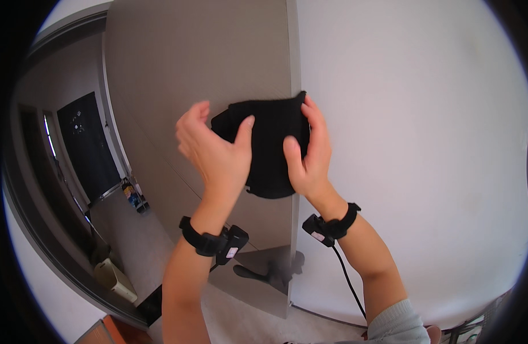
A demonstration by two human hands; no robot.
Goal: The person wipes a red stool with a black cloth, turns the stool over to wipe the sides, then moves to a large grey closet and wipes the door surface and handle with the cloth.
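A black cloth item, flat and roughly square with a pointed upper right corner, is held up before a grey-brown door. My right hand grips its right side, thumb on the front and fingers around the edge. To the left, my left hand has its thumb and fingers apart. Its thumb overlaps the cloth's front, though contact cannot be made out. A darker flap of the item shows between that thumb and the fingers. Black strapped devices sit on my left wrist and right wrist.
The door's dark handle juts out below my hands. A white wall stands at the right. Through the doorway are a dark door and a cream bin. A cable hangs from the right wrist device.
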